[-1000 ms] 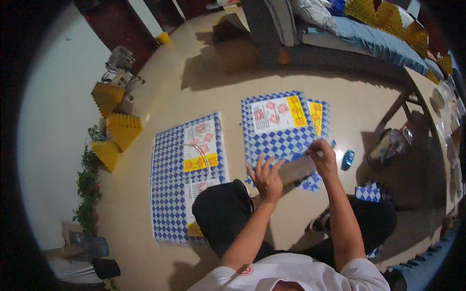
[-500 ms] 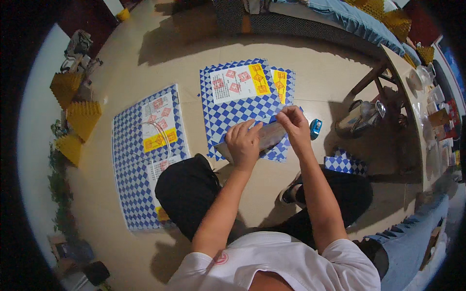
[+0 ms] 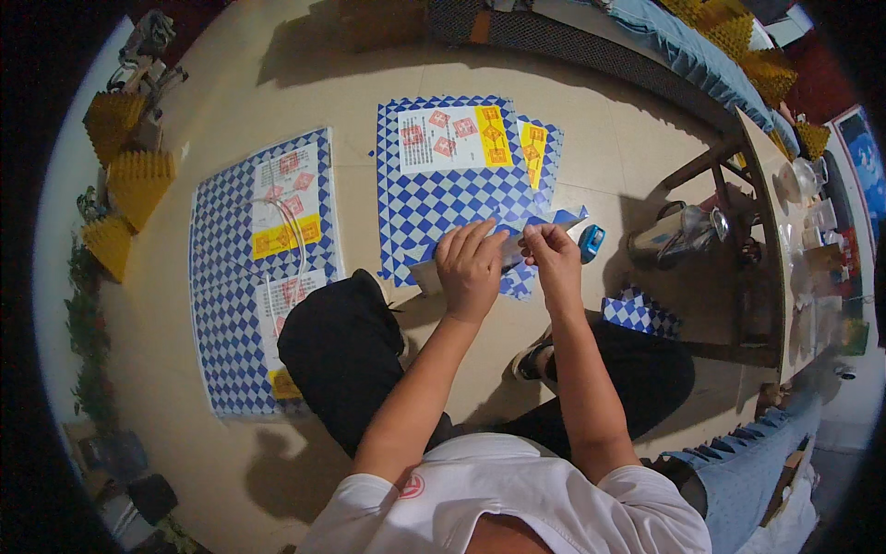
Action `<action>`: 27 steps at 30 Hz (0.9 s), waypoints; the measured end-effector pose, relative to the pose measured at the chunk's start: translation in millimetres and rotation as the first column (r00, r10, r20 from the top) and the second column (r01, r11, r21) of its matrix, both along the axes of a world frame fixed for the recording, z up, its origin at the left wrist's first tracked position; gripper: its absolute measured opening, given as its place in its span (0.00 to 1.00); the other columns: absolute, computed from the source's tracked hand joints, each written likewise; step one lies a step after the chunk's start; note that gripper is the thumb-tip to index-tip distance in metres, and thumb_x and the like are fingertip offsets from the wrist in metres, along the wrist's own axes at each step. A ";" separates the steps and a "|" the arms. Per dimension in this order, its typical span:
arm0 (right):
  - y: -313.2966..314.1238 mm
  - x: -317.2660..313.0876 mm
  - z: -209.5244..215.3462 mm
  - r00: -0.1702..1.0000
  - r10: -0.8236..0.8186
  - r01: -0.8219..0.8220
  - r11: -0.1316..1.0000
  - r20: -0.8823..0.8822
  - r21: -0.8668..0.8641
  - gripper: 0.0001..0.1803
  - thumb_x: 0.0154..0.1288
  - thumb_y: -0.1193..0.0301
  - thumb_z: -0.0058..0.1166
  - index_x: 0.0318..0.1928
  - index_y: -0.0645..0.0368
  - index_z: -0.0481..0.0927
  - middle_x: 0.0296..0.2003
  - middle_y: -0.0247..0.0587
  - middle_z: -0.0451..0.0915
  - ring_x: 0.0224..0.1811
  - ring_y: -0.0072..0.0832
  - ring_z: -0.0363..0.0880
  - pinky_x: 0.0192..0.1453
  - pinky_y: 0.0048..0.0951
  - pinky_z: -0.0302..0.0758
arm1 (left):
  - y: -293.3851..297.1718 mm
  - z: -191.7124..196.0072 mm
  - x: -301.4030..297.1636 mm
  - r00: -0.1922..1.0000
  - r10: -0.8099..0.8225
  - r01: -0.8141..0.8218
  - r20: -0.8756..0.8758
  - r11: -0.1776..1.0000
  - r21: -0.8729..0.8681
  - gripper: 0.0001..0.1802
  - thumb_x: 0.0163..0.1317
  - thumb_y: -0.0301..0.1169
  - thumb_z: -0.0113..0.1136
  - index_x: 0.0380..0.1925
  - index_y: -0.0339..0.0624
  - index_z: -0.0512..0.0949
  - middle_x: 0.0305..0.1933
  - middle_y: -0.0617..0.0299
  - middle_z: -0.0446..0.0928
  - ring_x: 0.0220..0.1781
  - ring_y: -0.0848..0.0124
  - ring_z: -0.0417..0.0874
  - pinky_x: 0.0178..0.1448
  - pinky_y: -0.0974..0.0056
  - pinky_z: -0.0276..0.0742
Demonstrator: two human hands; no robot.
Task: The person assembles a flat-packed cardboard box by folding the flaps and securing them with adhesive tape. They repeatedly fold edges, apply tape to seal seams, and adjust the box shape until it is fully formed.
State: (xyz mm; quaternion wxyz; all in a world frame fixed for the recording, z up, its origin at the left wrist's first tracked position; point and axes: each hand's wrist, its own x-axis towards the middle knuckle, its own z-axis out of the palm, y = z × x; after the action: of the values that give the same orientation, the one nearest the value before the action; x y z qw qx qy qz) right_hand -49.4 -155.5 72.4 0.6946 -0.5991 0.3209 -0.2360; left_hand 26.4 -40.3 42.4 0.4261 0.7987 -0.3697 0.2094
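Observation:
Between my legs, a folded sheet [image 3: 427, 275], blue-and-white checked on one side and greyish on the other, is held above the floor. Its checked end [image 3: 569, 218] sticks out past my right hand. My left hand [image 3: 469, 270] is closed over the sheet, its fingers side by side on top and the thumb hidden. Thumb and fingertips of my right hand [image 3: 554, 266] are pinched together close to the left fingers; what is in the pinch is too small to make out. Checked sheets [image 3: 443, 203] with white and yellow panels lie beyond my hands.
A large checked package [image 3: 231, 286] with a white cord lies at left. Right of my hands are a small blue object [image 3: 592, 242], a checked scrap [image 3: 639, 314] and a metal kettle [image 3: 672, 231] beside a wooden table [image 3: 755, 152]. Yellow spiky foam pieces [image 3: 138, 185] stand far left.
My right hand has come down and left, its pinched fingertips now nearer my left hand. The folded sheet's checked end now shows more at the right. The whole view has shifted slightly.

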 end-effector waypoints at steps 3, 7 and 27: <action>-1.9 -0.3 -0.5 0.999 -0.007 0.006 1.000 -0.040 -0.019 0.10 0.72 0.67 0.58 0.40 0.62 0.78 0.31 0.33 0.80 0.31 0.17 0.74 0.35 0.20 0.71 | -0.4 2.3 -0.4 1.000 0.001 -0.001 -0.011 1.000 -0.015 0.08 0.59 0.27 0.66 0.39 0.47 0.84 0.51 0.63 0.84 0.56 0.64 0.82 0.67 0.54 0.67; -2.5 -1.4 1.5 0.997 0.030 -0.035 0.997 -0.066 -0.076 0.08 0.72 0.68 0.57 0.41 0.61 0.77 0.31 0.33 0.80 0.31 0.18 0.74 0.35 0.21 0.71 | 0.5 2.9 -1.0 1.000 -0.008 0.007 -0.027 0.999 -0.032 0.09 0.60 0.28 0.66 0.41 0.45 0.81 0.51 0.63 0.84 0.56 0.64 0.82 0.67 0.54 0.66; 7.6 3.4 3.4 0.998 -0.056 0.050 0.961 -0.015 -0.273 0.31 0.70 0.78 0.56 0.71 0.58 0.63 0.35 0.41 0.79 0.37 0.22 0.77 0.41 0.23 0.74 | 0.3 0.2 -0.5 1.000 -0.012 0.011 -0.015 0.999 -0.045 0.10 0.60 0.27 0.65 0.42 0.46 0.80 0.50 0.63 0.84 0.55 0.64 0.82 0.65 0.54 0.68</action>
State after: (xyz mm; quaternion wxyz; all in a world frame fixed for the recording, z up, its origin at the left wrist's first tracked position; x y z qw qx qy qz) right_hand -46.0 -147.9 75.8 0.5953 -0.6826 0.3092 -0.2899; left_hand 25.9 -40.0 42.6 0.4479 0.7884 -0.3663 0.2091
